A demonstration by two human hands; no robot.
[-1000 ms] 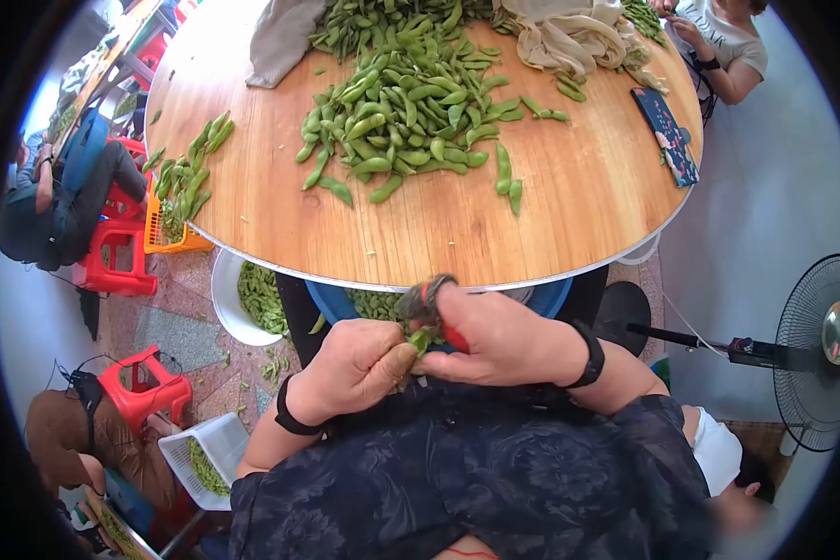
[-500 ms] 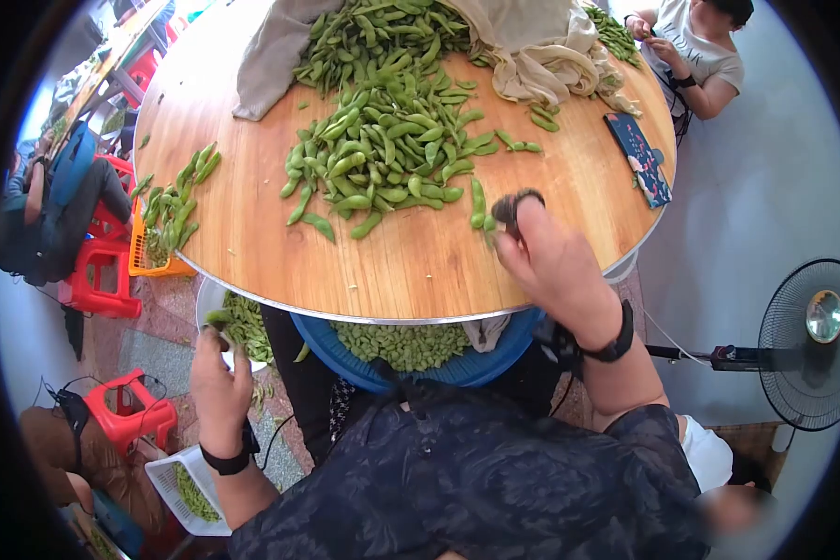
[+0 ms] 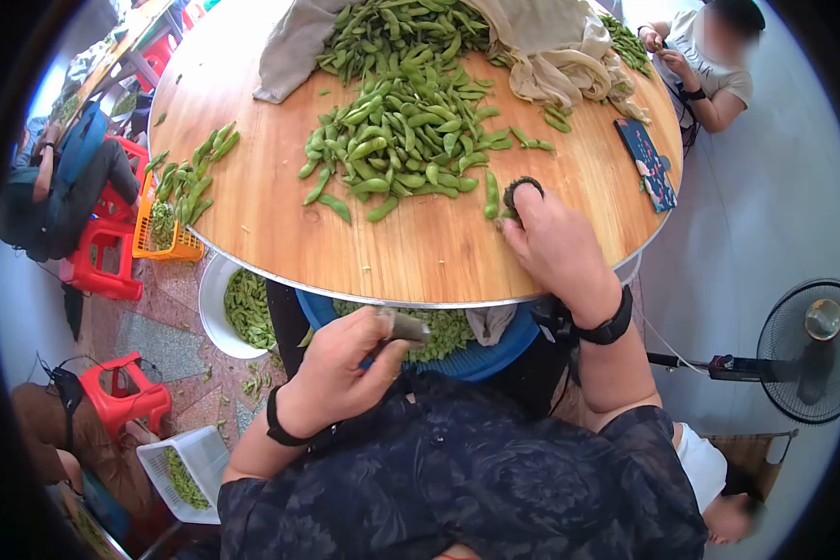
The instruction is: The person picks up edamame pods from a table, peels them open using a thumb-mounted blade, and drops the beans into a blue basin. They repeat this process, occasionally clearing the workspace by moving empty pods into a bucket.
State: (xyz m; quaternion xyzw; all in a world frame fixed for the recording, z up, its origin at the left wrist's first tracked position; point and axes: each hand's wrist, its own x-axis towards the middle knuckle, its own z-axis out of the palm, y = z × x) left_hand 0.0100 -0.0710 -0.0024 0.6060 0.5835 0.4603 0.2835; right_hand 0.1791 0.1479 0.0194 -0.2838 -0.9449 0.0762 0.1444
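Right hand (image 3: 555, 245) out on the round wooden worktop (image 3: 420, 257), fingers (image 3: 523, 191) in dark wraps pressed down and closing on a single pod (image 3: 492, 194) at the near right edge of the big heap of green pods (image 3: 406, 131); hard to tell whether already pinched or only touched. Left hand (image 3: 341, 369) low, below the worktop rim, over the blue basin (image 3: 523, 327) of pods, fingers curled loosely with a taped thumb sticking out, seemingly holding nothing. White bucket (image 3: 217, 313) of green pods just left of the basin. Beige cloth (image 3: 560, 47) draped over the far side of the heap. Dark patterned phone (image 3: 646, 163) lying near the right rim, apart from the pods. Likely risks: a smooth pod slipping out from under the wrapped fingertips, rolling off the near rim and missing the basin; a sweeping reach nudging neighbouring pods toward the edge.
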